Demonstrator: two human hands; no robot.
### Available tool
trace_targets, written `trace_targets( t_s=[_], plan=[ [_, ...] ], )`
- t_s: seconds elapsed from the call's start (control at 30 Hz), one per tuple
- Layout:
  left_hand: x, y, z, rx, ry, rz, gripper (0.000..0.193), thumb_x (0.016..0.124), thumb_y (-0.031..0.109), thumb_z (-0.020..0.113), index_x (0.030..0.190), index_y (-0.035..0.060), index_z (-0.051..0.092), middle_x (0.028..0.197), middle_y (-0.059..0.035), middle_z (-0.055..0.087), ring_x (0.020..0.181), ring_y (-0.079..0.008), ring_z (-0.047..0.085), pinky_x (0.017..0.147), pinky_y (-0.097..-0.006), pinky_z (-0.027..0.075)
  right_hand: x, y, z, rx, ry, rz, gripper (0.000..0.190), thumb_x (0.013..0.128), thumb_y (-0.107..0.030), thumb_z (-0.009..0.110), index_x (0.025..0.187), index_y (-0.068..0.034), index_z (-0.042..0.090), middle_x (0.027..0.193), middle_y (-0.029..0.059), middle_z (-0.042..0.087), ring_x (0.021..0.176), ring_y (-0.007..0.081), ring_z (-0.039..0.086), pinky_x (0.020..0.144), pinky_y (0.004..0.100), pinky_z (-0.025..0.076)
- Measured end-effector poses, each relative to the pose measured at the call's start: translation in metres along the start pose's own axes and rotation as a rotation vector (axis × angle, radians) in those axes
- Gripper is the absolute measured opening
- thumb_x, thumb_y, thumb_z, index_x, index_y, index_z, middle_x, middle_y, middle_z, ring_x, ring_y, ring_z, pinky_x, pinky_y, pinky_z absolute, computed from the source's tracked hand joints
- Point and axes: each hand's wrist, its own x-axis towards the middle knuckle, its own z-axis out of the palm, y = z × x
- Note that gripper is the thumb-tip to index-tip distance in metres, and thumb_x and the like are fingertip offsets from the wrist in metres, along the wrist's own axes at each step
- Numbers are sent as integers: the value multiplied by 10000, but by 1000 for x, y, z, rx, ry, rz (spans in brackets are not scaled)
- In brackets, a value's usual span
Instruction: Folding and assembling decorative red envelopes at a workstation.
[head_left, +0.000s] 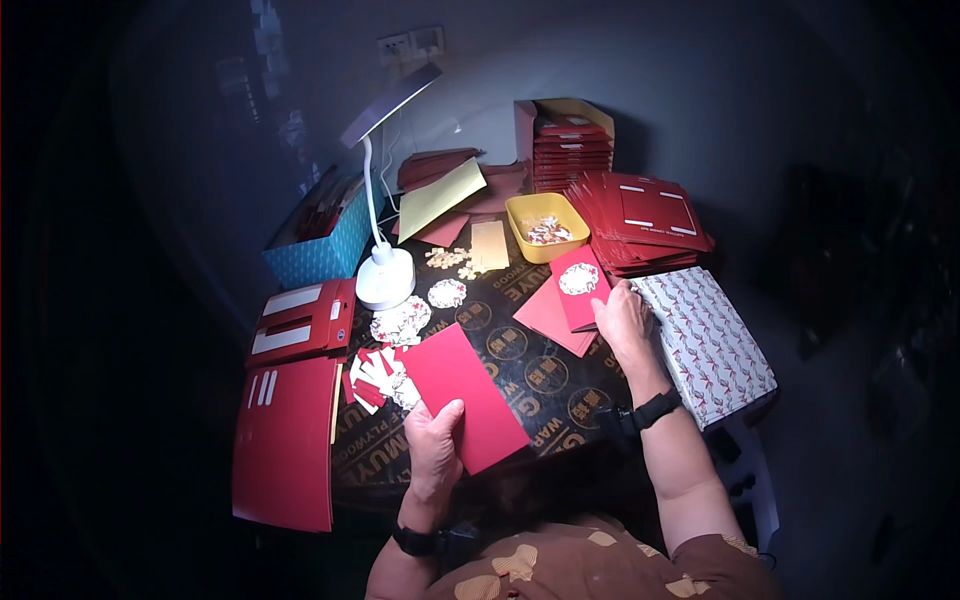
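In my left hand (433, 442) is a plain red card sheet (469, 397), gripped along its lower left side with the thumb on top. My right hand (624, 311) has its thumb on the right edge of a smaller red card (579, 289), which bears a white oval cutout with a floral pattern. That card overlaps pink paper pieces (551, 319) on the table. Several patterned white cutouts (401, 321) lie left of centre. Below them, red and white paper strips (373, 379) are heaped near the left card sheet.
A white desk lamp (385, 277) stands behind the cutouts. Farther back are a yellow tub (513, 229) of small pieces and a box (523, 135) of stacked red packets. Red printed sheets (652, 210) and a patterned white box (705, 345) sit right; red folders (285, 442) and a blue box (322, 255), left.
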Motion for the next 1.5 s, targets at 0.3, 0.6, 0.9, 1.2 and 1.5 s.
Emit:
trace_targets(
  t_s=[0.3, 0.6, 0.9, 1.2, 1.5],
  plan=[
    [2, -1, -5, -80, -3, -25, 189, 893, -34, 552, 1075, -40, 605, 972, -90, 679, 848, -145, 660, 790, -273, 522, -7, 31, -3, 727, -211, 102, 127, 759, -108, 642, 751, 17, 662, 672, 101, 640, 493, 177, 588, 481, 319, 488],
    [9, 2, -10, -214, -171, -49, 291, 909, 73, 543, 1171, -51, 570, 1064, -129, 663, 933, -200, 663, 859, -332, 541, -69, 9, -33, 1579, -556, 296, 130, 979, -177, 505, 932, -86, 585, 735, 18, 611, 542, 99, 538, 468, 275, 436],
    [-3, -10, 4, -374, -521, 69, 384, 888, 167, 592, 1247, 28, 598, 1524, -200, 307, 1443, -336, 232, 1162, -557, 231, -124, -7, -16, 1667, -1388, 119, 284, 1005, -220, 402, 941, 3, 566, 790, 97, 586, 641, 174, 562, 561, 288, 436],
    [-15, 11, 10, -316, -323, -80, 310, 900, 142, 617, 1172, -7, 622, 1161, -190, 629, 1050, -318, 625, 981, -501, 473, -131, -12, -7, 1229, -1399, -120, 310, 1016, -217, 447, 979, 25, 637, 778, 79, 654, 612, 100, 597, 507, 236, 480],
    [-4, 13, 14, -184, -137, -77, 213, 916, 1, 559, 1120, -36, 607, 1060, -120, 681, 968, -189, 658, 904, -330, 510, -137, -15, -18, 829, -444, -661, 214, 982, -162, 497, 1042, 11, 609, 819, 230, 632, 764, 379, 652, 650, 388, 502]
  ],
)
